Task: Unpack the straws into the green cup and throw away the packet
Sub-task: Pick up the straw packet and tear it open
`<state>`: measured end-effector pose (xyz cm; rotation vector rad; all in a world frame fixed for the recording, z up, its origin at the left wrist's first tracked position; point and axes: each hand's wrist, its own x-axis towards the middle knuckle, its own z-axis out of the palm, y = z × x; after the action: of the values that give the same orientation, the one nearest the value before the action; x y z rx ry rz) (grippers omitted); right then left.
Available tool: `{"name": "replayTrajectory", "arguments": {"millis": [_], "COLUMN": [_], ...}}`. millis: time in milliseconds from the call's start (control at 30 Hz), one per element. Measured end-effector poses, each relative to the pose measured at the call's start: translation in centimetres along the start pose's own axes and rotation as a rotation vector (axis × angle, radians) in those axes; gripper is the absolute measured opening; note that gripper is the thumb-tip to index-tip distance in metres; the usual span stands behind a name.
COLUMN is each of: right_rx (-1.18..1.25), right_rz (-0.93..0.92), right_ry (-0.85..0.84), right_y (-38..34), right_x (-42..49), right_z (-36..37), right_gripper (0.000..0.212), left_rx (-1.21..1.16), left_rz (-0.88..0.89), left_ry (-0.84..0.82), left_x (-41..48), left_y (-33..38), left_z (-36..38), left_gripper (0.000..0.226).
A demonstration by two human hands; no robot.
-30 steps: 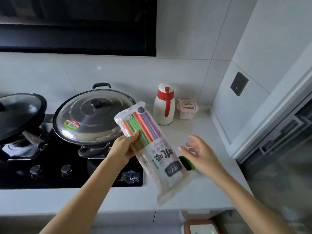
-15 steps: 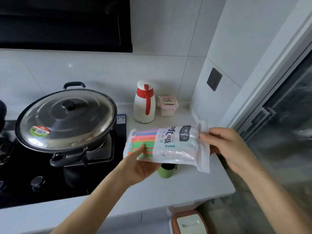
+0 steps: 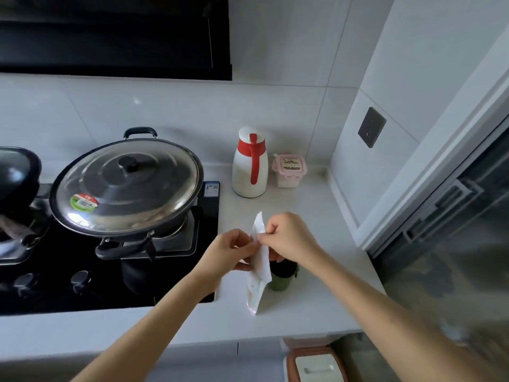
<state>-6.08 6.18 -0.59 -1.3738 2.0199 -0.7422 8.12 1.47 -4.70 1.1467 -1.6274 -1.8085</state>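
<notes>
The straw packet [image 3: 259, 274] hangs upright and edge-on above the white counter [image 3: 303, 307], its top edge pinched between both hands. My left hand [image 3: 231, 250] grips the top from the left and my right hand [image 3: 286, 238] grips it from the right, fingers closed on the plastic. The straws inside are barely visible from this angle. The green cup [image 3: 283, 275] stands on the counter just right of the packet and under my right wrist, partly hidden by both.
A lidded wok [image 3: 126, 186] sits on the black stove [image 3: 82, 271] to the left. A white and red jug [image 3: 250, 164] and a pink-lidded box [image 3: 288, 170] stand at the back. A brown-rimmed bin [image 3: 314, 365] is on the floor below the counter edge.
The packet was turned from lying sideways to hanging upright. Both hands moved together onto its top edge, above the cup.
</notes>
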Motion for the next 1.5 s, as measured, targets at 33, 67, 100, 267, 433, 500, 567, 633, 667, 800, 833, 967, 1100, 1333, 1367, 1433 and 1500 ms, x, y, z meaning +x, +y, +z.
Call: {"name": "replayTrajectory", "arguments": {"millis": [33,67,100,267,433,500,567,633,667,800,833,967,1100,1333,1367,1433,1500], "right_rx": [0.020,0.052,0.098,0.469,0.687,0.732,0.759,0.782,0.790,0.790,0.795,0.813,0.823,0.715,0.654,0.494,0.313], "right_rz": [-0.009,-0.011,-0.005,0.113,0.219,0.257,0.280,0.287,0.288,0.299,0.305,0.332,0.352,0.298,0.267,0.196,0.120], "right_ry": [0.017,0.023,0.018,-0.137,-0.276,-0.309,-0.322,-0.333,-0.335,-0.325,-0.326,-0.332,-0.316,-0.262,-0.239,-0.174,-0.123], "right_y": [0.0,0.0,0.1,0.9,1.2,1.3,1.5,1.7,1.8,2.0,2.0,2.0,2.1,1.6,1.4,0.9,0.5], "right_x": [0.3,0.5,0.6,0.3,0.1,0.1,0.1,0.1,0.1,0.2,0.2,0.1,-0.1,-0.6,-0.7,-0.8,-0.8], "right_z": [0.1,0.0,0.0,0.0,-0.6,-0.5,-0.5,-0.4,-0.3,0.0,0.1,0.2,0.2,-0.1,-0.1,0.0,0.3], "right_gripper": [0.023,0.026,0.027,0.019,0.010,0.010,0.008,0.008,0.008,0.007,0.007,0.009,0.014,0.006,0.008,0.016,0.019], "left_rx": [-0.004,-0.006,-0.003,0.049,0.030,0.010,-0.004,-0.016,-0.023,-0.029,-0.026,-0.032,-0.055,0.019,0.044,0.108,0.192], "left_rz": [0.009,0.020,0.038,0.087,0.028,0.008,-0.016,-0.037,-0.044,-0.061,-0.063,-0.075,-0.094,-0.065,-0.050,-0.023,-0.007], "left_ry": [-0.001,0.001,0.004,0.066,0.059,0.057,0.064,0.070,0.072,0.092,0.098,0.111,0.073,0.099,0.111,0.139,0.171], "left_x": [-0.1,-0.2,-0.4,-0.9,-0.9,-1.0,-1.2,-1.3,-1.4,-1.5,-1.5,-1.5,-1.6,-1.8,-1.8,-1.9,-1.7], "left_y": [0.1,0.1,0.1,0.5,1.2,1.2,1.2,1.1,1.1,1.2,1.3,1.3,1.4,1.5,1.5,1.6,1.7], "left_z": [0.0,0.0,0.0,0.4,0.6,0.6,0.6,0.6,0.5,0.5,0.6,0.7,0.5,0.8,0.9,1.2,1.6], "left_gripper": [0.021,0.022,0.022,0.022,0.029,0.030,0.030,0.028,0.027,0.026,0.025,0.023,0.019,0.013,0.010,0.008,0.011]}}
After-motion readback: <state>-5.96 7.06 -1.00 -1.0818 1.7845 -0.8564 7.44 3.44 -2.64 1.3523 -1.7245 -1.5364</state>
